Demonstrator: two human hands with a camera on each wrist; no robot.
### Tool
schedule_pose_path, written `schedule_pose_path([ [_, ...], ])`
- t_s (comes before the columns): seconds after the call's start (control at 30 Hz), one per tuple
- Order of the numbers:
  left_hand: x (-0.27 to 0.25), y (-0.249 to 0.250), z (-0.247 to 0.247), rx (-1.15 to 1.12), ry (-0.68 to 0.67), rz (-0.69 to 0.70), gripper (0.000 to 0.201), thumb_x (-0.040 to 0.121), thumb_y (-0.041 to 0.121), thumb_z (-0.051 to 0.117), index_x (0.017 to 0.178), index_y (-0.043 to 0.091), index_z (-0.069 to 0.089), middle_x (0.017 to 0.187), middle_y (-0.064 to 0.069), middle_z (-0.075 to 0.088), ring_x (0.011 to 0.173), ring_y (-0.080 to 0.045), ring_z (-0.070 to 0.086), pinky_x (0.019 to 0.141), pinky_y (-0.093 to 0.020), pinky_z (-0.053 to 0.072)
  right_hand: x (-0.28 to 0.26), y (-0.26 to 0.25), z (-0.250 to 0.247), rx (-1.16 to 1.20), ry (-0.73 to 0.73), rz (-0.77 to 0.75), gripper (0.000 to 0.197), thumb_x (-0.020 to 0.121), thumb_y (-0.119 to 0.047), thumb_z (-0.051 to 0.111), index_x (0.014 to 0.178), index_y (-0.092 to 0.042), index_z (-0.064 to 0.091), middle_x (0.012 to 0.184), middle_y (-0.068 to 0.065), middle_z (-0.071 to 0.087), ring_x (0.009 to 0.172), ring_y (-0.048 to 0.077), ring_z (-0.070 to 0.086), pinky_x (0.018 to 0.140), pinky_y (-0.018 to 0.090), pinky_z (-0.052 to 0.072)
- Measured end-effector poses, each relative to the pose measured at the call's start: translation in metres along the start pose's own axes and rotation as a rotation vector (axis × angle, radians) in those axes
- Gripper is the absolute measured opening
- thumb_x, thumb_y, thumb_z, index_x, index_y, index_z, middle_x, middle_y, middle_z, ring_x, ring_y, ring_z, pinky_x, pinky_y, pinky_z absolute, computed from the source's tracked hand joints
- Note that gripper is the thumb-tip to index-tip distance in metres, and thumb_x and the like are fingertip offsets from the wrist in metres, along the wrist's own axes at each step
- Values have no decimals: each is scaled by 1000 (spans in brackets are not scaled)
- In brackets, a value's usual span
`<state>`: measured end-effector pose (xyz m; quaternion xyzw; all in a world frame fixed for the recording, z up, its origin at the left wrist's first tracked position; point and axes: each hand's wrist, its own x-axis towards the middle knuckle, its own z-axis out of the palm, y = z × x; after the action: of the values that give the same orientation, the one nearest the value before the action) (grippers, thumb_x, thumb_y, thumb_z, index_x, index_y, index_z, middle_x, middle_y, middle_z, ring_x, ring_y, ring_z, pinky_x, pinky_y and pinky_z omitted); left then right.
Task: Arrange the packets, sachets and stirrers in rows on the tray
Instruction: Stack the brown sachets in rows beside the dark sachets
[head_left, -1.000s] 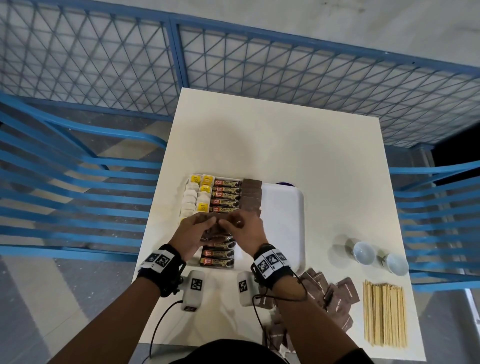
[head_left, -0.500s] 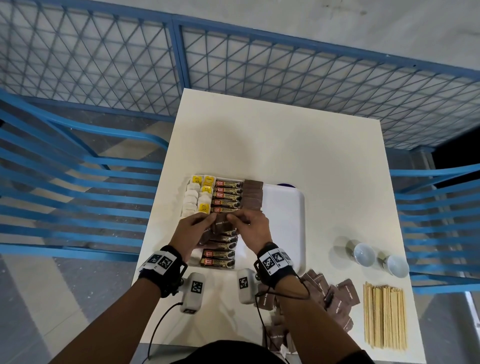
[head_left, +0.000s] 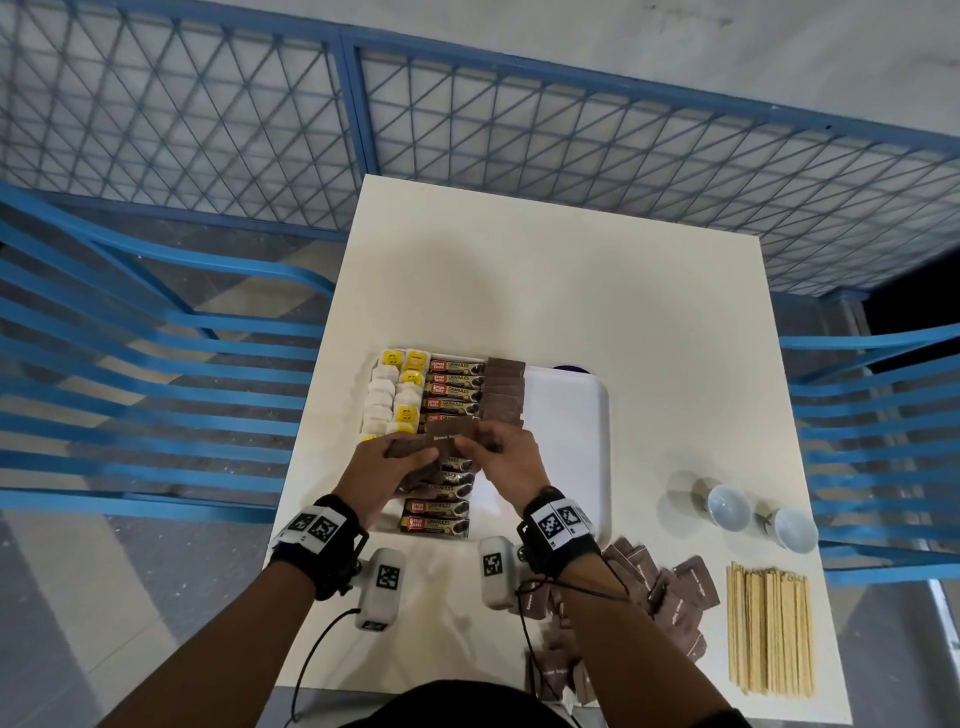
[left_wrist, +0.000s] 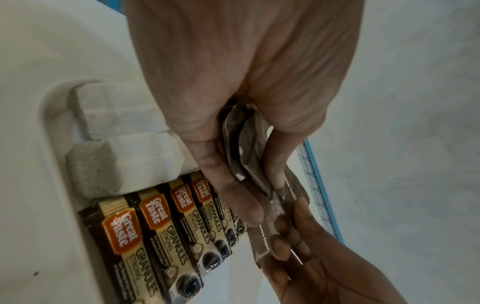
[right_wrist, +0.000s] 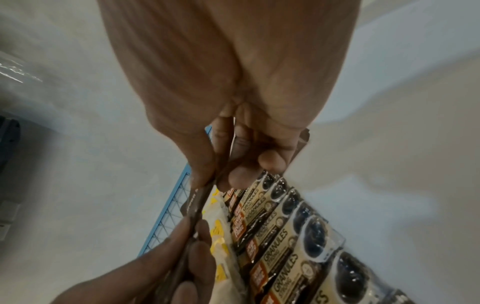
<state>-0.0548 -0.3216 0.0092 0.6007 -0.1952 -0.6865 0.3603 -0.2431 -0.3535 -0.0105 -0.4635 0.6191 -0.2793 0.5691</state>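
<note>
Head view, centre frame: left hand (head_left: 387, 462) and right hand (head_left: 511, 457) meet above the white tray (head_left: 569, 415), both pinching the same brown sugar sachet (head_left: 451, 435) by opposite ends, held flat over the coffee row. Left wrist view shows the left hand's grip also clamped on a small stack of brown sachets (left_wrist: 242, 148) between thumb and fingers, the top one pulled out toward the right hand's fingertips (left_wrist: 281, 246) at lower right. Right wrist view: right grip is a thumb-and-finger pinch on the sachet edge, other fingers curled. On the tray, left to right in frame: white tea bags with yellow tags (head_left: 395, 395), a column of Great Taste coffee sticks (head_left: 452, 395) running down to the tray's near edge, then a short column of brown sachets (head_left: 503, 389) at the upper part; the right half of the tray is bare. On the counter (head_left: 571, 286), lower right of frame: a loose pile of brown sachets (head_left: 670, 597), a bundle of wooden stirrers (head_left: 769, 629), two paper cups (head_left: 727, 506) lying on their sides above the stirrers.
</note>
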Motion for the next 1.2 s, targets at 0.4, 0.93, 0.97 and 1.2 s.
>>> schedule_pose_path([
  [0.4,5,-2,-6,11,-22,-26,25,89,1,71,113,-6,67,88,-21,71,76,-32,71,69,-46,63,-4,26,-37,-335,323,136,15,85,-28,77,93,-17,72,79,-8,67,75,11,59,60,4,34],
  [0.93,8,-2,-8,6,-4,-41,25,91,3,70,114,-6,67,88,-19,70,76,-33,71,67,-45,62,8,22,-25,-276,379,146,25,80,-16,80,97,-28,66,76,-6,67,69,7,62,55,5,36],
  [0.97,7,-2,-7,7,-4,-41,24,92,2,69,114,-6,67,88,-19,70,76,-33,71,68,-45,62,7,22,-25,-271,383,145,27,79,-17,81,99,-28,65,75,-7,67,70,6,62,56,5,36],
  [1.2,9,0,-2,-3,-37,-75,32,91,-18,47,120,-11,58,97,-28,67,91,-41,70,82,-51,62,4,25,-23,-262,381,143,36,77,-26,84,105,-25,61,76,-7,66,73,6,61,64,13,40],
])
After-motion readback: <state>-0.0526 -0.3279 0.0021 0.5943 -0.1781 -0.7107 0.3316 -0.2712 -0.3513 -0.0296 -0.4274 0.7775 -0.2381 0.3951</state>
